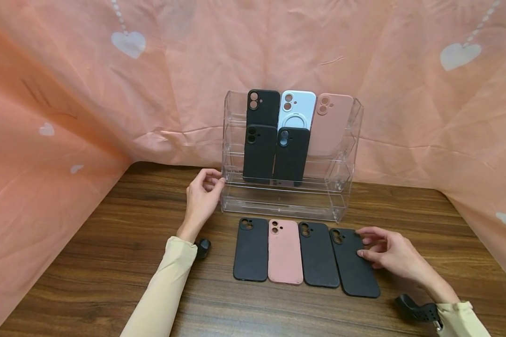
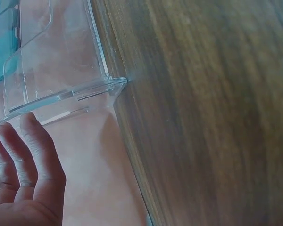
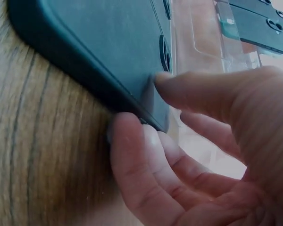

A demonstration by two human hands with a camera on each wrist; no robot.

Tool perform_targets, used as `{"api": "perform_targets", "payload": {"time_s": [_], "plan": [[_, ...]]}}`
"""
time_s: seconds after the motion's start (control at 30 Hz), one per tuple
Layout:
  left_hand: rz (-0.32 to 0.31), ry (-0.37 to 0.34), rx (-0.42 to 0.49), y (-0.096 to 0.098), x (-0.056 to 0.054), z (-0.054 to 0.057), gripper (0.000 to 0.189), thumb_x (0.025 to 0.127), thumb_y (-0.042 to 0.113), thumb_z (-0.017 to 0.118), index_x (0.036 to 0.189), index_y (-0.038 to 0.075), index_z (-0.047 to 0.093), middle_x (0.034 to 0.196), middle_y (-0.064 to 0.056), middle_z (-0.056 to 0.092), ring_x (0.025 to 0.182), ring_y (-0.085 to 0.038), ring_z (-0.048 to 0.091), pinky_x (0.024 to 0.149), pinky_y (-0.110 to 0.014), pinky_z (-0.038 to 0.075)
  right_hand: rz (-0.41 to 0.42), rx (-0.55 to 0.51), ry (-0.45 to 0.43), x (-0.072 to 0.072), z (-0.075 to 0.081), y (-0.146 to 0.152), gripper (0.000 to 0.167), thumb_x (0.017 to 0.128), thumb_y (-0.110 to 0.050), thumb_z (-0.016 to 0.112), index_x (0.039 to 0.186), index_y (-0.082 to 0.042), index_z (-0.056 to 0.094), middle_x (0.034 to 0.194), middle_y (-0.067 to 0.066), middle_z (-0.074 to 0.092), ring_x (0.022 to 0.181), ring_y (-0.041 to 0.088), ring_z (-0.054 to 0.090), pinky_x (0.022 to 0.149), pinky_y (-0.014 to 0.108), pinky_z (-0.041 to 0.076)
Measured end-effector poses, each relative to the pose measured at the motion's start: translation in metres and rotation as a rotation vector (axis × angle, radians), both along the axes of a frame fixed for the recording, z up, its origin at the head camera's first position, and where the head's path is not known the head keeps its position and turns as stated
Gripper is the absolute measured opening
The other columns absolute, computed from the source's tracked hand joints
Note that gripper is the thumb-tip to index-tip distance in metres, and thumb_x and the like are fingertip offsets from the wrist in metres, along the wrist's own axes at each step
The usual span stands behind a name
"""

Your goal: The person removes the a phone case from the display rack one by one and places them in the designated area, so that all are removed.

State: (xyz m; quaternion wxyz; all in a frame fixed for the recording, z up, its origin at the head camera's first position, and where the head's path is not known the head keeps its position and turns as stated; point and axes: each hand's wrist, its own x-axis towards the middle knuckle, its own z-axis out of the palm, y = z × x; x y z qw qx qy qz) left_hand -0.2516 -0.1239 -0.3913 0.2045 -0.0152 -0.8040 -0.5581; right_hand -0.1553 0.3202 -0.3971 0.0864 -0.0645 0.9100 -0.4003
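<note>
A clear acrylic display stand [image 1: 278, 206] has several phone cases upright on its tiers. My left hand [image 1: 203, 192] holds the stand's left edge, thumb at the front; in the left wrist view its curled fingers [image 2: 40, 146] meet the clear panel, the thumb out of view. On the table before the stand lies a row of phone cases. My right hand [image 1: 398, 255] pinches the rightmost black phone case [image 1: 356, 269] by its upper right edge. In the right wrist view the thumb lies on the case's [image 3: 99, 47] back and the fingers are at its side edge.
Left of the held case lie another black case [image 1: 319, 255], a pink case [image 1: 285, 252] and a dark case [image 1: 250, 250]. The stand holds black cases [image 1: 259, 154], a white case [image 1: 297, 105] and a pink case [image 1: 331, 126]. Peach fabric [image 1: 185, 70] surrounds the wooden table [image 1: 122, 262].
</note>
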Motion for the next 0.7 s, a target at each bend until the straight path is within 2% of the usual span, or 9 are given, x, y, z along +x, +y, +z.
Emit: {"api": "perform_targets", "payload": {"time_s": [0.17,0.3,0.53,0.7], "plan": [[0.001,0.002,-0.002,-0.0005,-0.0001,-0.0005,0.016,0.095,0.021,0.071,0.109,0.015,0.068,0.09,-0.008,0.072,0.063,-0.011,0.065,0.058,-0.026,0.054,0.026,0.074,0.034,0.0008,0.0008,-0.0029,0.048,0.088,-0.019,0.08,0.13,-0.002,0.065,0.119,0.027,0.068,0.075,0.003,0.068,0.058,0.028,0.06],[-0.004,0.004,-0.001,-0.0002,-0.0002,0.0,0.016,0.095,0.021,0.071,0.109,0.015,0.068,0.09,-0.008,0.072,0.063,-0.01,0.065,0.057,-0.025,0.054,-0.004,0.117,0.034,-0.0005,0.0006,-0.0046,0.042,0.089,-0.019,0.079,0.126,-0.004,0.068,0.118,0.026,0.07,0.071,0.004,0.068,0.057,0.026,0.06],[-0.007,0.007,0.001,-0.0003,-0.0003,-0.0001,0.015,0.095,0.021,0.071,0.109,0.014,0.068,0.09,-0.009,0.072,0.063,-0.01,0.064,0.057,-0.025,0.054,-0.029,0.111,0.034,-0.003,0.0005,-0.0036,0.037,0.091,-0.016,0.077,0.124,-0.001,0.069,0.113,0.023,0.072,0.071,0.005,0.069,0.056,0.026,0.06],[-0.013,0.008,0.007,-0.0004,-0.0004,-0.0008,0.015,0.095,0.02,0.07,0.109,0.013,0.068,0.091,-0.009,0.072,0.064,-0.011,0.065,0.057,-0.026,0.055,-0.042,0.133,0.088,-0.0058,0.0042,-0.0032,0.033,0.095,-0.019,0.073,0.123,-0.004,0.069,0.104,0.016,0.076,0.065,0.008,0.071,0.058,0.026,0.059]]}}
